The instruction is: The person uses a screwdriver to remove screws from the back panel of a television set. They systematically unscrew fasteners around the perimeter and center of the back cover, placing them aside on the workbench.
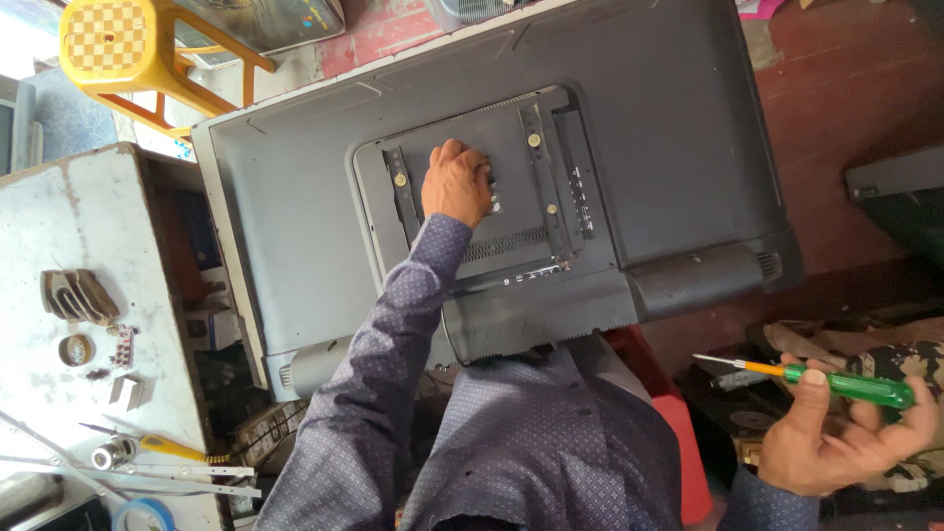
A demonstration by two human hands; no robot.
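While right hand [836, 433] grips green-handled screwdriver [816, 380] w/ fingers curled round it, just off TV's near right corner, left hand [457, 184] rests on TV back panel [669, 128] centre, fingers bent together, yellow stool [128, 49] beyond TV's far left corner

Reddish-brown floor [846, 88], yellow plastic stool with checkered seat [113, 44] at upper left, worn grey workbench [84, 226] at left, bright daylight across its top
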